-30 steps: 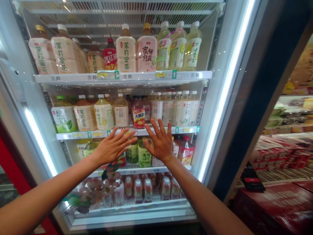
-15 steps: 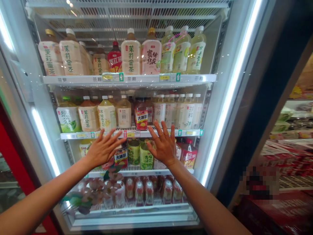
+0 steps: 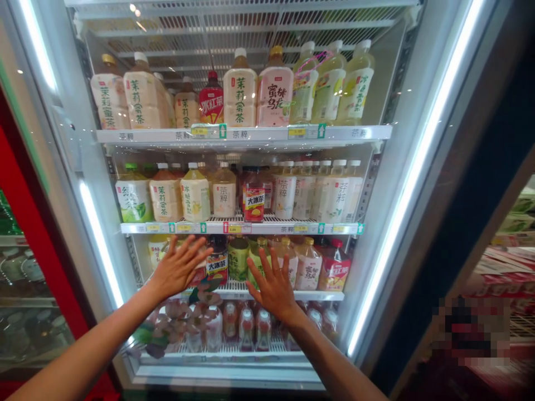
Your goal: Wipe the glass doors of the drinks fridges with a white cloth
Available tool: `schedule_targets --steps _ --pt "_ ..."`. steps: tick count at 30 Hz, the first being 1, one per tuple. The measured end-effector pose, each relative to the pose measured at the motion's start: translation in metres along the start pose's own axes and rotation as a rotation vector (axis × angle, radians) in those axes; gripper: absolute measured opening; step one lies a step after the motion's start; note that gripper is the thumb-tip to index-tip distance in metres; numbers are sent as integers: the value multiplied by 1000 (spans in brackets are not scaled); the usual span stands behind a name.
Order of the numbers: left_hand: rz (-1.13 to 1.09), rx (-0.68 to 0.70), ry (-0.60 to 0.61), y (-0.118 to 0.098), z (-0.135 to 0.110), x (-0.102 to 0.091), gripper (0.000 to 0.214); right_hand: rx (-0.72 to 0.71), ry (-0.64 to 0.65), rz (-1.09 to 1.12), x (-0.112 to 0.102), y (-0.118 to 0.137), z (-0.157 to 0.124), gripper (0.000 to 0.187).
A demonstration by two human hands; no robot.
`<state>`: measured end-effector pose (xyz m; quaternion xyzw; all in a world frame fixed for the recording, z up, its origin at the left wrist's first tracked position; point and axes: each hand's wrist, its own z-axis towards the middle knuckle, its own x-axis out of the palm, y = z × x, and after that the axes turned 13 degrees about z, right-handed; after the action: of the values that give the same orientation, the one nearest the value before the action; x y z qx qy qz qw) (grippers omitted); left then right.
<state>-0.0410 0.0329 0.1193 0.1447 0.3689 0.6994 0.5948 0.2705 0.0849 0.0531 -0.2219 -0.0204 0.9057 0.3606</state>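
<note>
A person's two bare hands reach into an open drinks cooler [image 3: 83, 184] in a shop, both raised in front of the third shelf [image 3: 321, 296] from the top. The left hand [image 3: 178, 268] is flat with the fingers fanned apart, holding nothing, its fingertips just beside a dark bottle with a red and yellow label [image 3: 217, 264]. The right hand [image 3: 273, 287] is likewise splayed and empty, its back to the camera, its fingertips in front of a green-labelled bottle [image 3: 256, 257]; whether either hand touches a bottle cannot be told. A second green bottle [image 3: 238, 259] stands between the two hands. To the right on the same shelf stand a pale bottle with a pink label [image 3: 308, 266] and a red bottle [image 3: 333, 267]. Small pink bottles [image 3: 247, 327] fill the bottom shelf beneath the forearms. Above, the second shelf [image 3: 267, 228] and the top shelf [image 3: 251, 134] carry rows of tea bottles, upright and facing out. A white light strip [image 3: 412, 172] runs down the cooler's right side.
</note>
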Motion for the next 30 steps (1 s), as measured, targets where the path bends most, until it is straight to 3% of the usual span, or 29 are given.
schedule_targets --steps 2,4,8,10,12,14,16,18,21,23,24,27,29,30 --pt "12 -151 -30 9 10 2 80 -14 1 -7 9 3 -15 73" --pt "6 -181 -31 2 4 4 82 -25 -17 -17 16 5 -24 72" --pt "-48 46 -1 -26 -37 3 76 -47 -47 -3 20 3 -25 77" --pt "-63 105 10 -23 -47 1 72 -51 -48 8 19 2 -24 81" --pt "-52 38 26 -6 -43 0 73 -50 -45 6 18 2 -24 83" --pt "-20 -118 33 11 -33 2 79 -48 -45 -2 19 2 -24 85" --pt "5 -206 29 16 -30 6 83 -50 -43 -5 19 2 -25 86" --pt "-6 -123 24 5 -38 8 82 -54 -43 -5 19 3 -25 87" --pt "-67 139 41 -15 -53 5 73 -53 -33 -8 17 4 -24 88" --pt "-93 202 55 -13 -46 0 70 -46 -18 -14 15 4 -22 88" --pt "-95 168 54 -6 -36 -2 70 -47 -13 -16 14 4 -22 88" --pt "-61 -118 27 14 2 -3 77 -60 -18 -23 13 4 -21 90" --pt "-49 -164 18 8 15 0 77 -61 -24 -27 14 3 -21 90" --pt "-57 -94 19 -3 14 2 76 -58 -26 -29 15 3 -21 90"
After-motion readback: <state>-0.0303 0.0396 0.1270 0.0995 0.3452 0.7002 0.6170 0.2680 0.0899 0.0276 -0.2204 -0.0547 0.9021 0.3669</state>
